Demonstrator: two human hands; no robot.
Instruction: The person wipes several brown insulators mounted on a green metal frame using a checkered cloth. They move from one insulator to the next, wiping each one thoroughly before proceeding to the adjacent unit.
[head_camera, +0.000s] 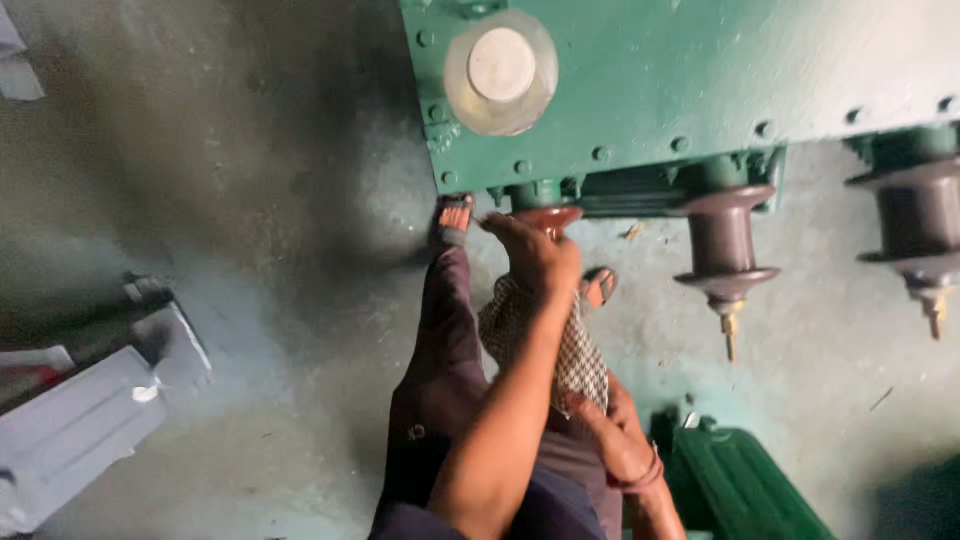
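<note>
Wiping the transformer's brown bushing by hand

My left hand (535, 255) is clamped over the bushing (548, 217); my right hand (610, 425) pinches the checked cloth (575, 350). A hard push might crack the porcelain, I judge.

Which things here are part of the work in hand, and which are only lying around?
In use:
left hand on the brown insulator of the green machine
right hand holding the checked cloth

Lying about:
grey metal parts on the floor
green container
two other insulators
</note>
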